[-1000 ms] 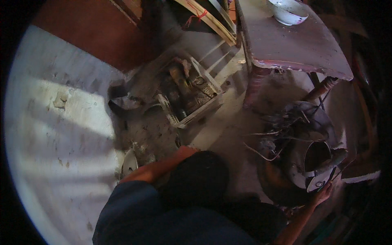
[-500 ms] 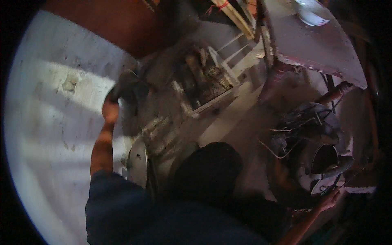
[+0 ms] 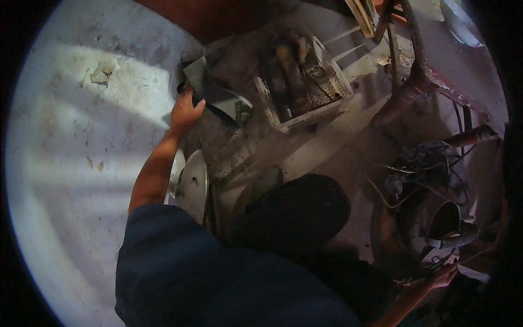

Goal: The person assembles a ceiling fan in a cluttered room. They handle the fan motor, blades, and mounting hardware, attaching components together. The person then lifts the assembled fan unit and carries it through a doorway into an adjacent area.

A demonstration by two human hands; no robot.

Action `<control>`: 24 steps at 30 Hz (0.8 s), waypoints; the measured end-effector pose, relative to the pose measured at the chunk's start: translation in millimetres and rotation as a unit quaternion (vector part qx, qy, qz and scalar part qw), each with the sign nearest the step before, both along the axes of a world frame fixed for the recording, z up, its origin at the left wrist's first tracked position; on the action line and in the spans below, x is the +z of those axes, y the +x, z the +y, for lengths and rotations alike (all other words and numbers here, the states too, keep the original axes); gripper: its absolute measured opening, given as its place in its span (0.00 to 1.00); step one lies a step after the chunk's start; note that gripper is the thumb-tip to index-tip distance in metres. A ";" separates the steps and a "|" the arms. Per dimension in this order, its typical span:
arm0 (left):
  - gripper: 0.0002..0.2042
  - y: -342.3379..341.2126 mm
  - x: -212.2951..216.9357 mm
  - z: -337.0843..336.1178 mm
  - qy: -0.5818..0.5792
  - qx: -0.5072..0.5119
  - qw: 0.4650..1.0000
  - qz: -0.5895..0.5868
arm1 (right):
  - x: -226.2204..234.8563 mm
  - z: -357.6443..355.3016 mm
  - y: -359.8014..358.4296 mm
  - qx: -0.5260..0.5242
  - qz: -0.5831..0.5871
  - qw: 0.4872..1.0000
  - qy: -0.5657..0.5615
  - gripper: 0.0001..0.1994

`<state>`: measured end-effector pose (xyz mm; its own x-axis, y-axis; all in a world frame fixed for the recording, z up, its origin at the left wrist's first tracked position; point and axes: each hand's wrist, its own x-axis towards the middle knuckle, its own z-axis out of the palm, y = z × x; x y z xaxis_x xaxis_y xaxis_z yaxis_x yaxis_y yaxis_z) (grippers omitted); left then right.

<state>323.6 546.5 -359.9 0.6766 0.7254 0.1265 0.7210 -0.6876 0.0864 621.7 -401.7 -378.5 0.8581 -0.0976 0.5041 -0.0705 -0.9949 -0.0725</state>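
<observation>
Stretched out at the upper left, my left hand is closed at the edge of a dark dustpan-like scoop, its thumb standing off. Sunlight catches the scoop's pale rim. At the lower right my right hand has its fingers drawn together beside a dark round vessel with a thick curved handle. A small pale plate and a thin dark piece lie at those fingertips. What the right hand holds, if anything, is too dim to make out.
A pale plastic crate with tools in it stands on the dusty floor. Round metal lids lean by the whitewashed wall. Tangled wires lie above the vessel. A reddish wooden table's leg rises at the upper right.
The view has shifted, moving the crate and table rightward in the picture. The scoop by my left hand, blurred before, now shows clearly, tilted into the light. My right hand stays beside the vessel.
</observation>
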 end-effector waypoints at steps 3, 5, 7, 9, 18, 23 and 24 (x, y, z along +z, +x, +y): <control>0.26 -33.5 -2.2 -14.2 -0.020 -0.040 0.998 0.036 | -14.6 16.9 4.4 -0.063 -0.006 0.979 0.196 0.18; 0.26 -58.3 -1.6 -23.7 -0.042 -0.047 0.994 0.093 | -14.9 11.4 8.4 -0.064 0.012 0.985 0.163 0.17; 0.25 -88.4 10.7 -40.8 -0.061 -0.011 0.977 0.206 | -16.1 25.1 14.2 -0.134 0.070 0.969 0.193 0.18; 0.22 -74.5 37.6 -76.6 -0.159 0.036 0.934 0.317 | -19.1 20.4 9.0 -0.071 0.030 0.982 0.174 0.19; 0.23 -329.3 -30.9 -38.7 -0.228 0.035 0.828 0.511 | -107.5 -68.5 2.3 0.227 0.013 0.958 0.176 0.24; 0.25 -265.1 -26.8 -82.3 -0.360 0.344 0.845 0.198 | -101.9 -109.2 -19.4 0.239 0.045 0.946 0.214 0.28; 0.25 -269.5 -34.7 -81.7 -0.351 0.345 0.855 0.164 | -101.0 -116.8 -19.6 0.254 0.062 0.938 0.228 0.29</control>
<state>54.1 464.8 -394.6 -0.0286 0.7857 -0.6179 0.9986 0.0500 0.0175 602.1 -518.5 -479.4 0.9013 0.1581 0.4032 0.3680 -0.7704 -0.5206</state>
